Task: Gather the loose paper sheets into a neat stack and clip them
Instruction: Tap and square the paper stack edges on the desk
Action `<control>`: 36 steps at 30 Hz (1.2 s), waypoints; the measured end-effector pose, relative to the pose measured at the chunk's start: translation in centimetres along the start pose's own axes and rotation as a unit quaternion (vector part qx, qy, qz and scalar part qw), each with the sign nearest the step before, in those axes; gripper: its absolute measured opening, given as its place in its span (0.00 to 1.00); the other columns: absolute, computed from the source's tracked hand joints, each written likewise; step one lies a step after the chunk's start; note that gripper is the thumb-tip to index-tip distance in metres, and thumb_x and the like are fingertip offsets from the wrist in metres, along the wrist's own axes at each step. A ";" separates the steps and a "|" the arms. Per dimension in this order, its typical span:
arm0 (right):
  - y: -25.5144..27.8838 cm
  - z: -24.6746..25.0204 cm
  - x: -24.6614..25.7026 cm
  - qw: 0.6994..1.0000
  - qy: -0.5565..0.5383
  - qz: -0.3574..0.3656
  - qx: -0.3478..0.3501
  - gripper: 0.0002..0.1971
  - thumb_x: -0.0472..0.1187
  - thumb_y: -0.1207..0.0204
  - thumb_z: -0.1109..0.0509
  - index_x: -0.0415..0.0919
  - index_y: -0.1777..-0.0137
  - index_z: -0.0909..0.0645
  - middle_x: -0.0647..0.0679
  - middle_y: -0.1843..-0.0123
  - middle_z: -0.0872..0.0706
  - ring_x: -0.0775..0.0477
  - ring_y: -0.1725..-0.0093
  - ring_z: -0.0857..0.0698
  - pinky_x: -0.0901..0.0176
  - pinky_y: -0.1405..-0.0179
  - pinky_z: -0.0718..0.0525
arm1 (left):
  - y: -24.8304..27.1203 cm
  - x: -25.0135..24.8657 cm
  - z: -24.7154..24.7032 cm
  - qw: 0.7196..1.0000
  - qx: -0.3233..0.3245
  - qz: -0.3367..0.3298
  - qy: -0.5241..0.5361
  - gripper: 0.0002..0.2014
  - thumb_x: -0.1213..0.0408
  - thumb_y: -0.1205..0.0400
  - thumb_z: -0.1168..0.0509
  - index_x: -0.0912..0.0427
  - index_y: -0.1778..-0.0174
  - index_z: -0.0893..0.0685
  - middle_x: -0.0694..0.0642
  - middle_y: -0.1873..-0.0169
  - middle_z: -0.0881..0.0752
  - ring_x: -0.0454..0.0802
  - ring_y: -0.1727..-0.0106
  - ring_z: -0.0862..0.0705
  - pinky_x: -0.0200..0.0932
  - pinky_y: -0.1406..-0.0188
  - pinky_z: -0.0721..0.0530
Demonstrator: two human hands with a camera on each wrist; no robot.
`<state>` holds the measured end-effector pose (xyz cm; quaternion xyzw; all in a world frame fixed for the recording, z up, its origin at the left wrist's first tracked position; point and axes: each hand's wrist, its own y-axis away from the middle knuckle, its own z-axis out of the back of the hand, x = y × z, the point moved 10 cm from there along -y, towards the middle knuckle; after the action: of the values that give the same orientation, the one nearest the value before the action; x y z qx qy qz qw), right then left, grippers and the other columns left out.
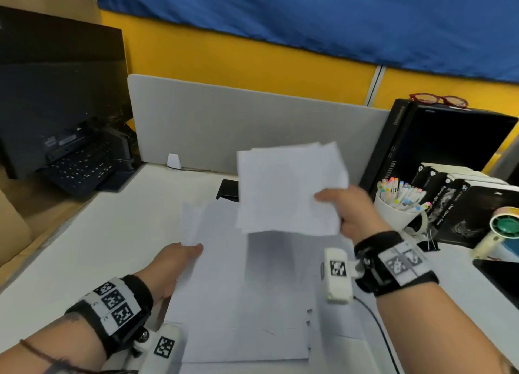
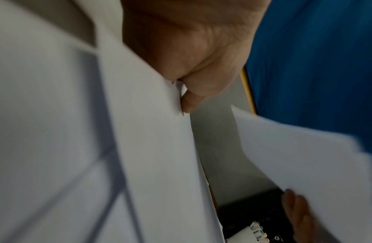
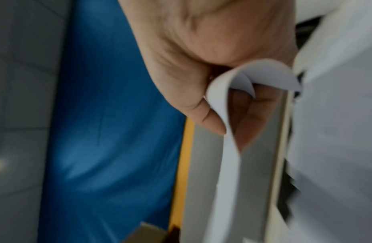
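My right hand (image 1: pixel 334 205) pinches a loose bundle of white sheets (image 1: pixel 289 188) by its right edge and holds it in the air over the desk. In the right wrist view its thumb (image 3: pixel 203 115) and fingers clamp the curled paper edge (image 3: pixel 228 134). My left hand (image 1: pixel 191 251) grips the left edge of more white sheets (image 1: pixel 247 298) spread on the desk, lifting that edge. The left wrist view shows its thumb (image 2: pixel 189 100) pressed on the sheet (image 2: pixel 152 148). A black binder clip (image 1: pixel 429 244) lies right of my right wrist.
A white desk (image 1: pixel 118 233) backs onto a grey divider panel (image 1: pixel 252 121). A monitor (image 1: pixel 61 93) and keyboard (image 1: pixel 81 168) stand at the left. A computer tower (image 1: pixel 443 143), mug of markers (image 1: pixel 396 208), books (image 1: pixel 471 205) and a small fan (image 1: pixel 502 227) crowd the right.
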<state>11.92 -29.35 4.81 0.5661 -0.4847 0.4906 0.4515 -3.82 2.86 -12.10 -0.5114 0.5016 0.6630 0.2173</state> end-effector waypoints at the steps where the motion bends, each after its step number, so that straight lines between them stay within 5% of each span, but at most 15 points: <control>1: 0.8 -1.1 -2.9 0.998 0.013 -0.049 0.026 0.23 0.22 0.31 0.29 0.29 0.34 0.17 0.34 0.43 0.09 0.33 0.49 0.09 0.45 0.55 0.09 | 0.7 -0.4 -0.2 1.000 -0.008 0.001 0.005 0.25 0.54 0.14 0.29 0.67 0.26 0.20 0.63 0.31 0.14 0.64 0.33 0.16 0.57 0.26 0.22; 4: 3.5 -3.3 -9.3 0.983 0.095 -0.145 0.058 0.31 0.28 0.41 0.26 0.29 0.33 0.22 0.31 0.42 0.11 0.29 0.47 0.10 0.36 0.50 0.09 | 1.4 -1.0 -0.9 0.997 0.008 -0.001 0.074 0.27 0.42 0.09 0.42 0.58 0.24 0.20 0.59 0.31 0.14 0.60 0.34 0.16 0.55 0.28 0.23; 7: 5.6 -5.4 -11.8 0.944 0.216 -0.204 0.146 0.22 0.30 0.31 0.25 0.37 0.37 0.21 0.35 0.42 0.11 0.31 0.45 0.10 0.31 0.43 0.12 | 1.6 -1.7 -1.5 0.997 0.039 -0.005 0.060 0.36 0.23 0.20 0.42 0.43 0.23 0.22 0.45 0.26 0.20 0.52 0.22 0.23 0.60 0.16 0.33; 9: 6.5 -6.4 -11.3 0.883 0.339 -0.216 0.241 0.14 0.37 0.26 0.22 0.41 0.42 0.19 0.40 0.45 0.10 0.39 0.50 0.10 0.44 0.52 0.09 | 1.8 -1.9 -1.8 0.998 0.052 -0.021 0.012 0.30 0.35 0.20 0.30 0.44 0.24 0.20 0.41 0.26 0.25 0.49 0.20 0.30 0.59 0.13 0.39; 10: 5.9 -6.3 -10.6 0.851 0.407 -0.208 0.259 0.14 0.42 0.26 0.21 0.42 0.45 0.19 0.42 0.49 0.10 0.42 0.54 0.10 0.50 0.57 0.10 | 1.7 -1.7 -1.6 0.999 0.042 -0.022 -0.010 0.29 0.45 0.23 0.22 0.51 0.27 0.16 0.46 0.26 0.21 0.52 0.21 0.26 0.59 0.15 0.34; 12: 2.5 -5.6 -8.4 0.786 0.549 -0.154 0.239 0.20 0.52 0.28 0.19 0.41 0.44 0.18 0.46 0.51 0.09 0.46 0.54 0.10 0.56 0.59 0.15 | 1.3 -1.2 -1.5 0.999 0.031 -0.011 -0.035 0.22 0.65 0.25 0.18 0.65 0.36 0.11 0.61 0.35 0.09 0.62 0.34 0.13 0.59 0.26 0.19; 14: -2.5 -4.6 -6.2 0.752 0.632 -0.077 0.174 0.24 0.52 0.26 0.21 0.38 0.36 0.18 0.44 0.40 0.12 0.43 0.41 0.12 0.55 0.50 0.17 | 0.8 -0.7 -1.2 0.999 0.024 -0.006 -0.045 0.14 0.72 0.22 0.22 0.67 0.40 0.10 0.63 0.44 0.06 0.64 0.42 0.09 0.58 0.34 0.14; 16: -7.0 -3.0 -5.1 0.765 0.632 -0.033 0.117 0.26 0.44 0.25 0.21 0.39 0.28 0.22 0.43 0.31 0.17 0.42 0.34 0.17 0.55 0.41 0.19 | 0.6 -0.6 -1.1 0.999 0.027 -0.005 -0.037 0.12 0.74 0.21 0.24 0.67 0.41 0.10 0.61 0.49 0.05 0.64 0.45 0.08 0.55 0.42 0.12; 19: -11.5 -0.1 -6.2 0.790 0.603 -0.049 0.098 0.46 0.43 0.38 0.12 0.46 0.21 0.32 0.43 0.27 0.20 0.41 0.37 0.18 0.54 0.44 0.20 | 0.4 -0.5 -1.3 0.999 0.039 -0.008 -0.030 0.13 0.74 0.20 0.24 0.66 0.40 0.10 0.61 0.50 0.04 0.64 0.46 0.07 0.54 0.46 0.11; 23: -13.8 0.3 -8.2 0.721 0.674 -0.071 0.146 0.63 0.51 0.42 0.10 0.47 0.13 0.47 0.46 0.18 0.28 0.38 0.27 0.22 0.49 0.37 0.18 | 0.3 -0.6 -1.3 0.999 0.049 -0.008 -0.023 0.15 0.74 0.21 0.24 0.66 0.38 0.10 0.62 0.48 0.05 0.65 0.45 0.06 0.57 0.42 0.11; 26: -15.0 -0.6 -8.5 0.667 0.721 -0.064 0.177 0.67 0.58 0.49 0.10 0.46 0.13 0.46 0.47 0.17 0.29 0.39 0.24 0.23 0.47 0.29 0.20 | 0.4 -0.7 -1.4 0.999 0.048 -0.004 -0.025 0.15 0.74 0.21 0.24 0.66 0.38 0.10 0.62 0.47 0.05 0.65 0.45 0.06 0.58 0.39 0.11; 32: -15.7 -1.4 -8.5 0.637 0.744 -0.072 0.190 0.60 0.55 0.49 0.10 0.47 0.17 0.36 0.45 0.21 0.27 0.38 0.27 0.22 0.47 0.34 0.18 | 0.5 -0.9 -1.6 0.998 0.053 -0.002 -0.029 0.15 0.75 0.21 0.25 0.66 0.38 0.10 0.61 0.46 0.05 0.63 0.45 0.06 0.57 0.39 0.12; 36: -15.9 -1.7 -8.6 0.597 0.775 -0.073 0.196 0.70 0.63 0.58 0.10 0.58 0.14 0.43 0.45 0.19 0.33 0.34 0.24 0.25 0.38 0.33 0.18 | 0.7 -0.9 -1.7 0.998 0.056 0.001 -0.028 0.15 0.76 0.20 0.26 0.66 0.37 0.11 0.62 0.46 0.05 0.63 0.45 0.06 0.56 0.42 0.11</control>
<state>27.05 -24.87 -4.08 0.0818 0.1980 0.7932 0.5701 -3.27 1.25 -10.94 -0.4795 0.5319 0.6482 0.2588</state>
